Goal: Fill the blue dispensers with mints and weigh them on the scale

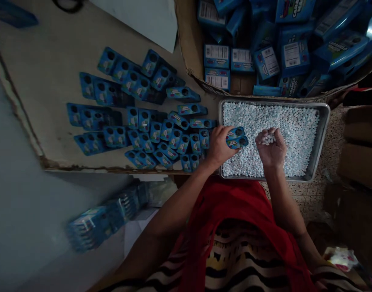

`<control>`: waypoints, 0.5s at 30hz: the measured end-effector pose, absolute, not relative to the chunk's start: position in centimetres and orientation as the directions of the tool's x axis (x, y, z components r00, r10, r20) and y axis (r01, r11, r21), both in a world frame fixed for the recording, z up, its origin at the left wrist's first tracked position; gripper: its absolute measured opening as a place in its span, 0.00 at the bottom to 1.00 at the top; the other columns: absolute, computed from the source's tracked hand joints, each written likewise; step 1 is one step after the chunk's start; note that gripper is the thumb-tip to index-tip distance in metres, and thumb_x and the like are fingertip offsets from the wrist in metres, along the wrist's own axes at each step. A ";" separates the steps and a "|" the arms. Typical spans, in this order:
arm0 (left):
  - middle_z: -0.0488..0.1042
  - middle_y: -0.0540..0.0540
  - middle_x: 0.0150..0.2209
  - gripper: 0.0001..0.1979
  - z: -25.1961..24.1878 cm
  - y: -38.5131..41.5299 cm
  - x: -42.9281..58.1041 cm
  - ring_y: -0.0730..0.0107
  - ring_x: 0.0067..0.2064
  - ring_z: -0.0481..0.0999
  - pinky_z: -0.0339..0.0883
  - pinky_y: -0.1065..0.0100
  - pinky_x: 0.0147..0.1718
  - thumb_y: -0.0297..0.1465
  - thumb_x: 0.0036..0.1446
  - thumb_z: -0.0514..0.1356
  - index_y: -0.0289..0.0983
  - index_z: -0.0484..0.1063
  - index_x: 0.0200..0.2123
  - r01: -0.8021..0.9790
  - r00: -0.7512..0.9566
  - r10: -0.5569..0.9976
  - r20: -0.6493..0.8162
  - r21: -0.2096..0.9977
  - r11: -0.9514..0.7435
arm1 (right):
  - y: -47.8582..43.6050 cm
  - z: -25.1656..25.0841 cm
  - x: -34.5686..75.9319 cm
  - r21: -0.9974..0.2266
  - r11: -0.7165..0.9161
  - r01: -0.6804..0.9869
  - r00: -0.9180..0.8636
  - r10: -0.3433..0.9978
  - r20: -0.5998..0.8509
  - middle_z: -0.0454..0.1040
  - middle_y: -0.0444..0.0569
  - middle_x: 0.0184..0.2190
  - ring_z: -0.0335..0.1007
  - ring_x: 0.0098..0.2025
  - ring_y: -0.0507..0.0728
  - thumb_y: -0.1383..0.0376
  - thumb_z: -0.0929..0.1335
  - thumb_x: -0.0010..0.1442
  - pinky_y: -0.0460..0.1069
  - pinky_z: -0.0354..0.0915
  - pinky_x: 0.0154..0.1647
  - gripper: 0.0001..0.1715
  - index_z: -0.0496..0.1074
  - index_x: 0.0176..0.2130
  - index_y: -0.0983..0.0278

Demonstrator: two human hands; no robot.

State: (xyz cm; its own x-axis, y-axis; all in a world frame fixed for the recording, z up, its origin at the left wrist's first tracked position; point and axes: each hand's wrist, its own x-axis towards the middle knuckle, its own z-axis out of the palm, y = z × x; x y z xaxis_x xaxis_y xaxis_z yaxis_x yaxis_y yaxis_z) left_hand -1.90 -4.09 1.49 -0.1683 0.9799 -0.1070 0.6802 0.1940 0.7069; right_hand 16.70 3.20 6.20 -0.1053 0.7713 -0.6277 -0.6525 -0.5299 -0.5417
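Note:
My left hand (218,147) is closed on two small blue boxes (238,138), held at the left edge of a metal tray (323,134). The tray is full of small white candies (289,121). Over the tray, my right hand (271,148) is cupped palm-up around a handful of the white candies, just right of the boxes. Several more open blue boxes (143,121) with round holes lie spread on the board (46,61) to the left of my left hand.
A cardboard carton (189,44) behind the tray holds several blue packs (280,48). A wrapped bundle of blue packs (97,223) lies low on the left. Brown boxes (360,154) stand at the right. A red cloth (234,219) covers my lap.

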 end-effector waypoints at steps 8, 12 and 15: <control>0.77 0.39 0.53 0.30 2.0 -3.8 -0.1 0.46 0.56 0.77 0.73 0.50 0.59 0.24 0.52 0.73 0.38 0.75 0.59 0.745 -0.169 0.976 -0.137 0.631 0.217 | 0.7 5.7 12.4 -0.858 -0.409 -0.311 -0.030 0.907 -0.421 0.64 0.42 0.29 0.63 0.33 0.54 0.41 0.76 0.66 0.49 0.71 0.42 0.27 0.70 0.29 0.55; 0.77 0.38 0.54 0.33 2.5 -4.1 -0.6 0.43 0.57 0.76 0.74 0.48 0.59 0.25 0.49 0.75 0.39 0.75 0.59 0.760 -0.159 0.971 -0.176 0.607 0.234 | 2.4 4.5 13.1 -0.718 -0.506 -0.479 -0.019 0.823 -0.568 0.56 0.38 0.24 0.56 0.26 0.52 0.43 0.76 0.67 0.47 0.68 0.32 0.27 0.64 0.31 0.55; 0.76 0.37 0.54 0.33 2.9 -4.2 -1.0 0.40 0.57 0.76 0.75 0.45 0.58 0.23 0.46 0.75 0.38 0.76 0.58 0.783 -0.084 0.973 -0.216 0.589 0.199 | 3.2 4.4 12.4 -0.653 -0.553 -0.518 -0.108 0.799 -0.591 0.60 0.38 0.25 0.61 0.27 0.52 0.47 0.76 0.66 0.48 0.70 0.34 0.24 0.64 0.31 0.55</control>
State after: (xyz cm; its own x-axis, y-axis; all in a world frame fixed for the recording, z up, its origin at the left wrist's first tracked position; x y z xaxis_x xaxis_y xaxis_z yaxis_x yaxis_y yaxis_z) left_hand -0.99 -4.25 2.89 -0.0843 0.9728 -0.2159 0.7835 0.1986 0.5888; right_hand 12.44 3.24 4.39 -0.1075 0.7992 -0.5914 -0.5177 -0.5528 -0.6529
